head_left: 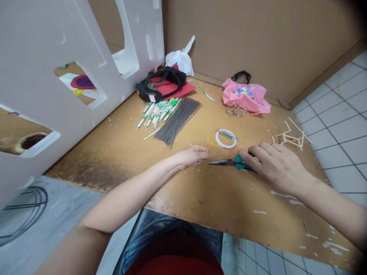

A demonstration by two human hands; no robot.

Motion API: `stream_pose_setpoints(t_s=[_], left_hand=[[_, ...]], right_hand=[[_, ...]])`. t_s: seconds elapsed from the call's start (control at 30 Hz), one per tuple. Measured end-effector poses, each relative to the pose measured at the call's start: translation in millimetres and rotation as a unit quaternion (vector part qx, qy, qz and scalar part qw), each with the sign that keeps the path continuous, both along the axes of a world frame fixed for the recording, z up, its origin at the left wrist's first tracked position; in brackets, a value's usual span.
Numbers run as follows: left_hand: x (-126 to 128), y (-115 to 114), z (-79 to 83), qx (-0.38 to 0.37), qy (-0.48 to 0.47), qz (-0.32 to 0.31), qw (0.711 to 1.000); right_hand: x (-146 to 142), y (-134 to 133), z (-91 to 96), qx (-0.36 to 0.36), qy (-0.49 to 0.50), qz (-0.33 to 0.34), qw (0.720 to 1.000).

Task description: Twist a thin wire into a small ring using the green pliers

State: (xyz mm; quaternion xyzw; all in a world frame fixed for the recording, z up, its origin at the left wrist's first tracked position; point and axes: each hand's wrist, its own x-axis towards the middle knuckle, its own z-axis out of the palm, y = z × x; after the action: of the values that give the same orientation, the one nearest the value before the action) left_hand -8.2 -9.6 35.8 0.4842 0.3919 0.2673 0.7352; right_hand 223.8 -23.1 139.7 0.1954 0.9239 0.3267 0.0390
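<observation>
From the head view, the right hand (275,166) closes around the teal grips (242,162) of needle-nose pliers (226,162), lying mid-way across the wooden table (229,202); they look light and stiff, safest held by those grips. The left hand (192,156) rests empty, loosely curled, just beside the pliers' tip.

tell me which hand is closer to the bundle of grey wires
Left. The left hand lies just below and to the right of the bundle of grey wires, not touching it; the right hand is farther right, on the green-handled pliers.
</observation>
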Motion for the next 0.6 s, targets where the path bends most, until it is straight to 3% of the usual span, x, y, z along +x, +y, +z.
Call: stream_pose_setpoints(t_s=[0.1,0.2,0.3,0.4,0.5,0.6], left_hand=[[1.0,0.1,-2.1,0.032,0.038,0.007,0.999],[2.9,-2.1,-6.6,0.15,0.106,0.038,0.982],[4.8,-6.1,-10.1,0.333,0.168,0.062,0.926],[5.3,-9.0,-10.8,0.468,0.218,0.037,0.855],[3.8,-8.1,-10.3,0.501,0.262,0.019,0.825],[1.6,-4.3,-11.6,0.473,0.282,0.056,0.833]], right_hand=[[0.4,0.1,-1.1,-0.018,-0.003,-0.014,1.0],[0.4,-0.4,-3.8,-0.078,-0.008,-0.062,0.995],[-0.6,-1.7,-8.2,-0.187,0.001,-0.176,0.966],[-2.6,-3.7,-13.2,-0.29,0.014,-0.296,0.91],[-3.7,-5.8,-18.7,-0.33,0.053,-0.321,0.886],[0.7,-8.0,-27.0,-0.337,0.105,-0.312,0.882]])
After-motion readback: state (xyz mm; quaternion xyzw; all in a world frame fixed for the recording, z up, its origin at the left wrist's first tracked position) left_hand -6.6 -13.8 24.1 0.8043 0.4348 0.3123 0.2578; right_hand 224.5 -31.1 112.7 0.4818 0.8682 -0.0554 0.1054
